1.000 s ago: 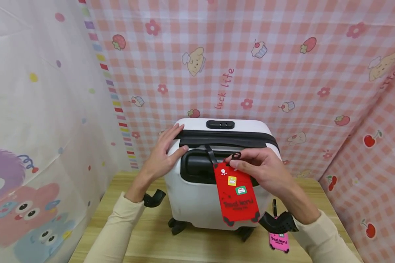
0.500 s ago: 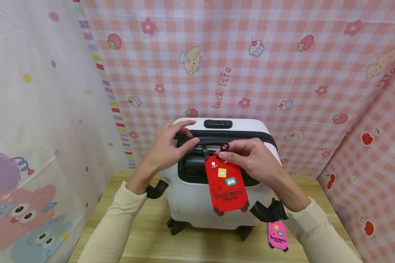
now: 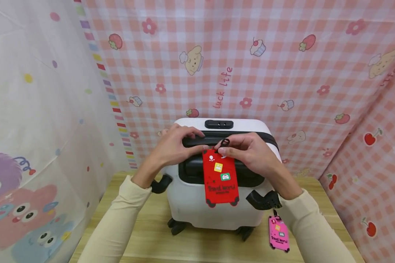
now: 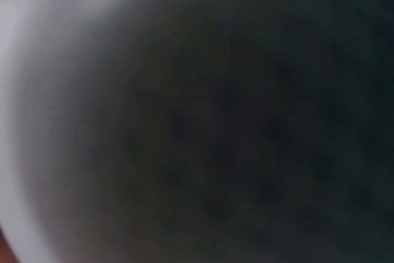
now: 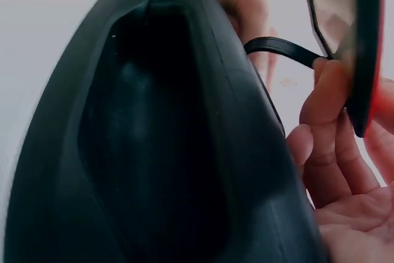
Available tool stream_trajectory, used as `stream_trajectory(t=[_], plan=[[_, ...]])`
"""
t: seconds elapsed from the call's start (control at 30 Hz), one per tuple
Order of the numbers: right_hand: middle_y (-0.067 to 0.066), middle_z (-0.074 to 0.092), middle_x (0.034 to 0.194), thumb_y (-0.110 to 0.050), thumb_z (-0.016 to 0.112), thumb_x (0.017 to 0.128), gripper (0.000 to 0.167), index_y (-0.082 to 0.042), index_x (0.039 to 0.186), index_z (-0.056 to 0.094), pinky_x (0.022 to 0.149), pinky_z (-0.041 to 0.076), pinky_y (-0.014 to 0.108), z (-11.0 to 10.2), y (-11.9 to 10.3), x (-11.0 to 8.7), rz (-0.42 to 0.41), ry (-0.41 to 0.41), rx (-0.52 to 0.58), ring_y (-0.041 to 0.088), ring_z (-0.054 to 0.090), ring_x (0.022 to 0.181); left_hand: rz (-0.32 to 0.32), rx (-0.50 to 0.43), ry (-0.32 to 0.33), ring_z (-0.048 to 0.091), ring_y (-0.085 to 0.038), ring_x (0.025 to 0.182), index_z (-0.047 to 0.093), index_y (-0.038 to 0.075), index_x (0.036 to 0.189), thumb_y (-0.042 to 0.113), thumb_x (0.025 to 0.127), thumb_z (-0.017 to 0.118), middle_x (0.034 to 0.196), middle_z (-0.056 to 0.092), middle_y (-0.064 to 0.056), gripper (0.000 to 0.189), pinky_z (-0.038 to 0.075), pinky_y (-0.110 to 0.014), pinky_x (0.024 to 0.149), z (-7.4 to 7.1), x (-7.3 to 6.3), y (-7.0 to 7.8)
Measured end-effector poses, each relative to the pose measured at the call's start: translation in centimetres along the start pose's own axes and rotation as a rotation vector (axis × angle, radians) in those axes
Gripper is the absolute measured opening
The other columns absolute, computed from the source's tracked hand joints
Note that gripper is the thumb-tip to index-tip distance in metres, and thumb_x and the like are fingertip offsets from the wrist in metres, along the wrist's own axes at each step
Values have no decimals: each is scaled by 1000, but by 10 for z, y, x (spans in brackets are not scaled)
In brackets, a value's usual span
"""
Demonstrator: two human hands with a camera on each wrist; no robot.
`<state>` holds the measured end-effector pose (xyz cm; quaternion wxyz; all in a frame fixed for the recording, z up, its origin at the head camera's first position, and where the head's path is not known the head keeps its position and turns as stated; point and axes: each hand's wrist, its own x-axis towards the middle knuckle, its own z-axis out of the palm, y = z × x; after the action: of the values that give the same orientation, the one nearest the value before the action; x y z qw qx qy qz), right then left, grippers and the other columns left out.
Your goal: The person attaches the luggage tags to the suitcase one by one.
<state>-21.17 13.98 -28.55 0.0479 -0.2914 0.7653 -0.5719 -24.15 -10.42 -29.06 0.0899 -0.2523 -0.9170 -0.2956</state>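
Note:
A white suitcase point(image 3: 214, 215) stands upright with a black carry handle point(image 3: 210, 137) near its top. My right hand point(image 3: 251, 149) pinches the top of a red luggage tag point(image 3: 220, 186), which hangs in front of the handle recess. In the right wrist view the tag's black strap point(image 5: 280, 46) arcs toward the black handle; the strap's far end is hidden. My left hand point(image 3: 174, 146) is at the handle's left part, thumb tip by the tag's upper left corner and index fingertip above, with a gap between them. The left wrist view is a dark blur.
A pink luggage tag point(image 3: 278, 233) lies on the wooden tabletop point(image 3: 145, 241), right of the suitcase. Black casters point(image 3: 177, 226) show under the suitcase. A checked pink cloth point(image 3: 250, 73) hangs behind, and a white printed cloth point(image 3: 52, 117) hangs at the left.
My left hand has left the suitcase's upper left corner and moved right toward the strap. My right hand has brought the red tag left and up, closer to the left thumb.

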Motion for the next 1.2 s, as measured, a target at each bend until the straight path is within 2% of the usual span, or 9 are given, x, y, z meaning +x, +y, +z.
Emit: stream_trajectory(t=[0.2, 0.47, 0.63, 0.73, 0.97, 1.2], plan=[[4, 72, 98, -4, 66, 93, 17, 2, 108, 71, 76, 59, 33, -2, 3, 2, -16, 13, 25, 20, 66, 84, 16, 1, 2, 52, -20, 100, 72, 20, 115, 40, 88, 72, 99, 66, -2, 33, 30, -46, 89, -2, 1, 4], [6, 71, 96, -3, 65, 93, 17, 3, 108, 71, 72, 59, 32, 0, 4, 4, -30, 25, 24, 19, 67, 78, 59, 41, -6, 54, -20, 96, 71, 19, 116, 38, 87, 73, 95, 65, -3, 35, 30, -45, 86, -4, 2, 5], [10, 71, 98, -3, 66, 93, 16, 2, 108, 71, 73, 59, 32, 1, 5, 4, -48, 18, -11, 20, 67, 78, 49, 41, -20, 54, -21, 98, 70, 18, 118, 37, 87, 73, 97, 65, -4, 36, 31, -48, 91, -3, 2, 3], [11, 71, 97, -3, 67, 93, 16, 0, 107, 72, 73, 59, 31, 0, 6, 2, -75, -9, -47, 20, 66, 78, 46, 15, -29, 54, -21, 99, 70, 17, 119, 37, 87, 75, 99, 65, -3, 37, 33, -46, 93, -1, 1, 4], [5, 74, 95, -2, 68, 91, 15, -4, 104, 75, 75, 58, 32, -1, 9, -3, -159, -138, -86, 19, 65, 82, 73, -36, -23, 58, -20, 100, 71, 17, 119, 39, 85, 77, 108, 69, -4, 41, 44, -40, 94, 1, 1, 2], [0, 75, 97, 4, 69, 88, 19, -9, 99, 77, 77, 56, 30, -3, 12, -6, -274, -179, -127, 16, 66, 86, 66, -151, -77, 53, -19, 103, 66, 19, 125, 39, 83, 79, 109, 63, -2, 49, 46, -38, 94, -2, -1, -5]])
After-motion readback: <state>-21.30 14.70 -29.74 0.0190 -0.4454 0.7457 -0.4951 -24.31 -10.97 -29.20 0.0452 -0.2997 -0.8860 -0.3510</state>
